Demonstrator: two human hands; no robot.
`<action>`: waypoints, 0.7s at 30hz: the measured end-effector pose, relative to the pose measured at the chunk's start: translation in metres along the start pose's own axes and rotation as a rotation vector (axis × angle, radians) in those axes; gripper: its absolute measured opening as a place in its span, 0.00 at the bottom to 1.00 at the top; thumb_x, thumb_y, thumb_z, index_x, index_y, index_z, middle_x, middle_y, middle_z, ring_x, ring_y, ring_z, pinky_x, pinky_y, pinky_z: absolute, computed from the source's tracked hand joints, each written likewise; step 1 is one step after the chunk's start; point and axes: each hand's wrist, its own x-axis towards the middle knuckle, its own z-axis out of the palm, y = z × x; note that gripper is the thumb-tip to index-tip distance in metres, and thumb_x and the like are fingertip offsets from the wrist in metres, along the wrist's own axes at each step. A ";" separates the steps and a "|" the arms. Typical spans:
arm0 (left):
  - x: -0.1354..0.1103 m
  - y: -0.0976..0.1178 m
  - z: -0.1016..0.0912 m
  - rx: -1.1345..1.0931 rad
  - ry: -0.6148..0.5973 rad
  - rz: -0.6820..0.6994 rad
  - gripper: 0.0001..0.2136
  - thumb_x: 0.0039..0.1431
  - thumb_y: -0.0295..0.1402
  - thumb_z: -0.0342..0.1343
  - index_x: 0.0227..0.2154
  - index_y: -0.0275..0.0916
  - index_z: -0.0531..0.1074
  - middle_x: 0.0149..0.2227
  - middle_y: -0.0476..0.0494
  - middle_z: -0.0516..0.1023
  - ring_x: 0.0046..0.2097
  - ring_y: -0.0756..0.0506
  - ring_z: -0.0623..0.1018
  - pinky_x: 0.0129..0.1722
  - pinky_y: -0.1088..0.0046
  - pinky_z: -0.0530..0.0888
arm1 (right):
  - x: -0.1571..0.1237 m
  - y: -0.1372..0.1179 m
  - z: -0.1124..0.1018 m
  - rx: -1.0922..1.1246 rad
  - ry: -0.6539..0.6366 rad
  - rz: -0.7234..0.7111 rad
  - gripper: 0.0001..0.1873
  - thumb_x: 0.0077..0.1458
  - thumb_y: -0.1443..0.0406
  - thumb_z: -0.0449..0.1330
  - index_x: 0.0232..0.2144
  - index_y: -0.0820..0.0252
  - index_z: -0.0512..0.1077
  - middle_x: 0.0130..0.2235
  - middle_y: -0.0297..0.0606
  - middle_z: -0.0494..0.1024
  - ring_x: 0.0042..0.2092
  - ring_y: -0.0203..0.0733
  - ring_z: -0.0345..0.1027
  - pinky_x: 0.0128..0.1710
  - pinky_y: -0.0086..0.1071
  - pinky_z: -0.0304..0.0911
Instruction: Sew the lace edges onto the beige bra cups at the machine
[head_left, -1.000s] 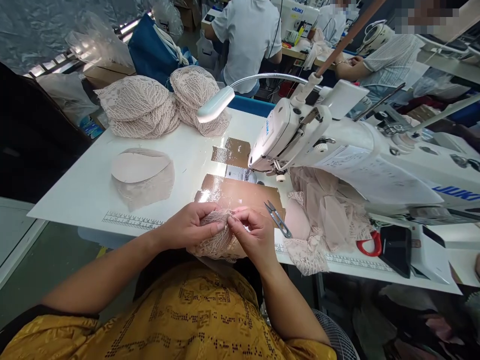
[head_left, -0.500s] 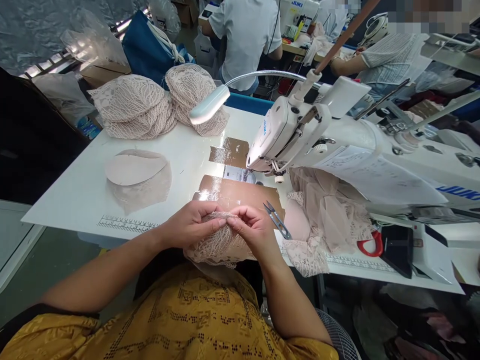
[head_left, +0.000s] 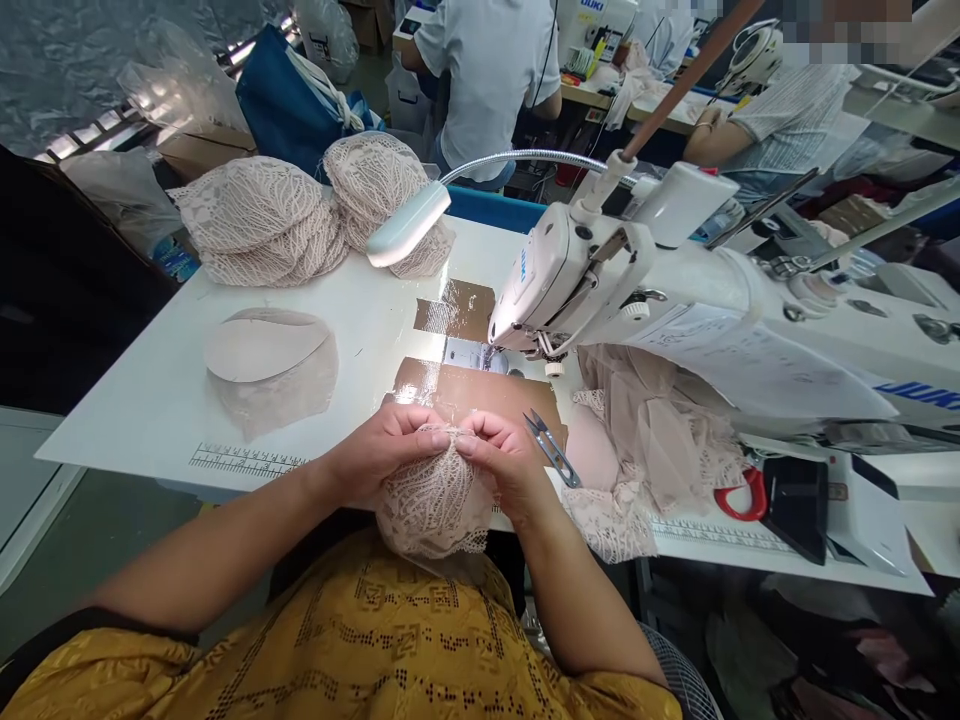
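A beige lace bra cup [head_left: 435,500] hangs at the table's front edge, pinched along its upper edge by both hands. My left hand [head_left: 382,445] grips the edge between thumb and forefinger. Close beside it, my right hand [head_left: 499,455] pinches the same edge, the two thumbs almost meeting. Thread snips [head_left: 553,448] lie just right of my right hand. Beyond the hands stands a white sewing machine [head_left: 570,280], its needle area over brown tape [head_left: 487,390] on the table.
Stacked lace cups [head_left: 259,220] sit at the back left, with a smooth cup piece with sheer fabric [head_left: 274,360] nearer. Beige lace fabric [head_left: 652,430] is heaped under the machine arm. Red-handled scissors [head_left: 742,495] and a black phone [head_left: 795,505] lie right. Two people sit beyond.
The lace cup has turned in my fingers, so its rounded lace face now hangs more fully below them. Both hands stay in nearly the same place, thumbs close together.
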 end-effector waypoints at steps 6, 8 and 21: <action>-0.009 0.038 -0.032 0.074 0.402 0.134 0.11 0.51 0.37 0.61 0.25 0.35 0.69 0.24 0.50 0.71 0.26 0.51 0.70 0.26 0.75 0.68 | -0.004 -0.012 -0.024 -0.080 0.093 -0.034 0.16 0.43 0.56 0.68 0.31 0.59 0.72 0.28 0.31 0.72 0.27 0.33 0.64 0.27 0.28 0.62; -0.013 0.062 -0.048 0.355 0.676 0.354 0.08 0.54 0.35 0.58 0.24 0.37 0.69 0.22 0.53 0.67 0.24 0.52 0.66 0.24 0.75 0.65 | -0.011 -0.021 -0.037 -0.176 0.143 -0.052 0.16 0.46 0.55 0.67 0.33 0.59 0.72 0.30 0.33 0.74 0.28 0.34 0.66 0.28 0.29 0.63; 0.085 -0.003 0.023 2.035 0.173 0.430 0.12 0.60 0.23 0.46 0.26 0.31 0.73 0.26 0.34 0.75 0.31 0.40 0.74 0.26 0.65 0.66 | 0.017 -0.049 -0.054 -1.273 0.180 -0.234 0.15 0.59 0.68 0.51 0.41 0.57 0.76 0.41 0.38 0.81 0.42 0.43 0.71 0.41 0.34 0.62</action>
